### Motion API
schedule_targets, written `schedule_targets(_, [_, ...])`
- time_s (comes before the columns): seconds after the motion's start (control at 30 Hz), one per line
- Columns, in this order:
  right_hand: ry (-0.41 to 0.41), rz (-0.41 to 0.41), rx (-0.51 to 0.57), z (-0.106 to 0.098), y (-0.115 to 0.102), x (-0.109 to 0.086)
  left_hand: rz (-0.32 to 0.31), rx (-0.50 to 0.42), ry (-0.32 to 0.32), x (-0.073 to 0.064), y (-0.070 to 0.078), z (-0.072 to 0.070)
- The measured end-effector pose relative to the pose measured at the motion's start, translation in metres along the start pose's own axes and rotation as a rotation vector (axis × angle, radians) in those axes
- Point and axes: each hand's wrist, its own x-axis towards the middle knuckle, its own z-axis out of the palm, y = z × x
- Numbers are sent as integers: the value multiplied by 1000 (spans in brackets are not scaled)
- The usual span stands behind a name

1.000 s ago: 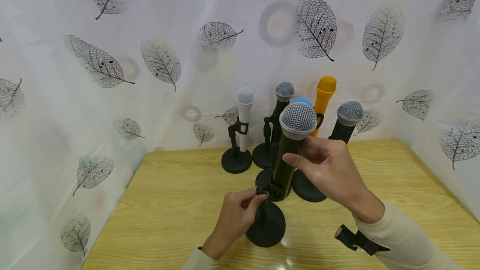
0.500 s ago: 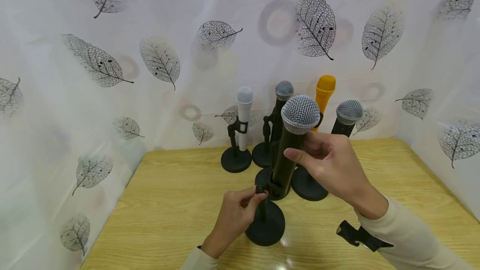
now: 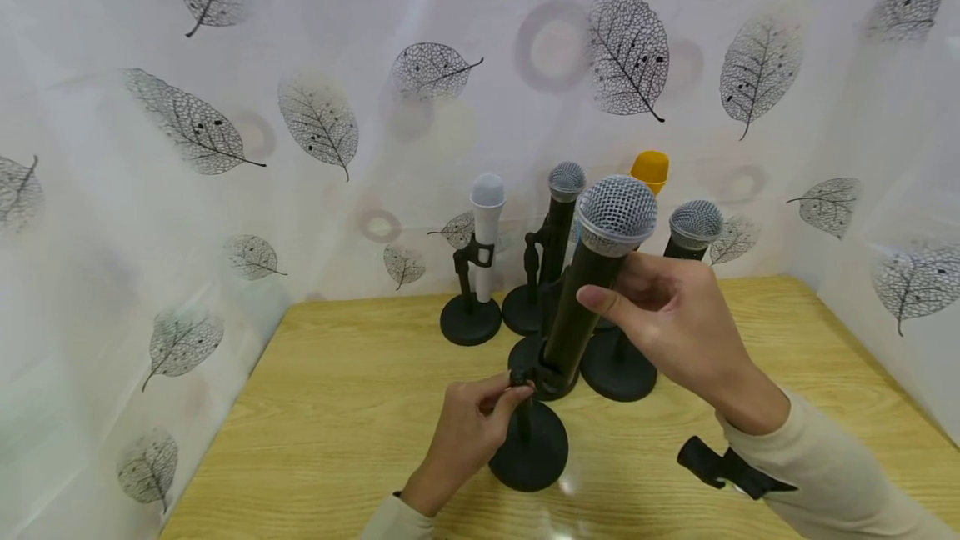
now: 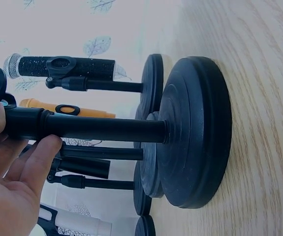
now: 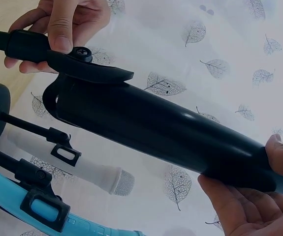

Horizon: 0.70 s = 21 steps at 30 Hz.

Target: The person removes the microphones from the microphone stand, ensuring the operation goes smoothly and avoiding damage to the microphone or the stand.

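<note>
A black microphone (image 3: 573,319) with a silver mesh head leans to the right, its lower end in the clip (image 5: 92,73) of a desk stand. My right hand (image 3: 678,327) holds its body just below the mesh, thumb on the near side. With thumb and fingers, my left hand (image 3: 474,427) pinches the top of the stand's post (image 4: 107,129), right below the clip joint. The round black base (image 3: 531,452) rests on the wooden table. In the right wrist view, the clip wraps around the microphone's lower end.
Behind stand other microphones on stands: a white one (image 3: 486,232), a black one (image 3: 558,227), an orange one (image 3: 649,173) and a speckled black one (image 3: 696,225). A blue microphone (image 5: 8,191) shows in the right wrist view. A leaf-patterned curtain (image 3: 420,157) backs the table (image 3: 337,390).
My right hand has moved right and slightly up, tilting the microphone's head further to the right. The left hand keeps its place on the stand.
</note>
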Motion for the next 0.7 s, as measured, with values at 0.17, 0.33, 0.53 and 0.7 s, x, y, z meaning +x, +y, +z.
schedule_targets(0.17, [10, 1, 12, -1, -2, 0, -22, -9, -3, 0, 0, 0])
schedule_targets(0.33, [22, -3, 15, -3, -5, 0, -24, 0, 1, -1, 0, 0])
schedule_targets(0.53, [32, 5, 9, -5, -8, 0, -14, 2, 7, -1, 0, 1])
schedule_targets(0.7, [45, -7, 28, -5, -11, 1, -28, 2, 4, 0, -1, 0])
